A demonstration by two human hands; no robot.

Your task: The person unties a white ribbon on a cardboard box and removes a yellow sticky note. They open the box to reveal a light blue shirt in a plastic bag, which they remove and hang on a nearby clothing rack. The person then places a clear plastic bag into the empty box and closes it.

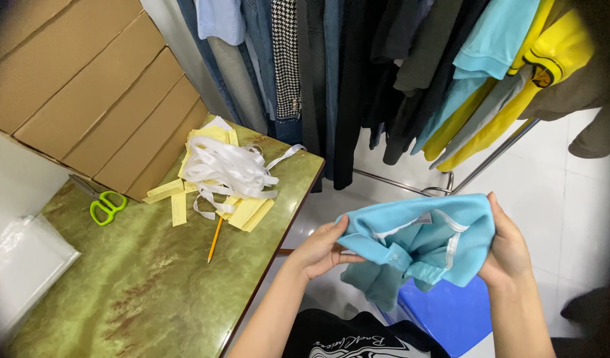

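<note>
My black shirt [358, 338] sits lowest, and just above it both hands grip the light blue polo shirt [421, 245]: left hand [318, 252] pinching its edge, right hand [507, 248] clamped round the bunched cloth, over the blue stool [451, 311], beside the green table [152, 285].

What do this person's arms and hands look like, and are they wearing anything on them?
Both arms are bare from the lower edge of the picture to the wrist: no sleeves show. The left hand and right hand wear no gloves, and no rings, watch or bracelet can be seen. The fingers have short, unpainted nails. Lower down, the person wears a black shirt with white lettering.
</note>
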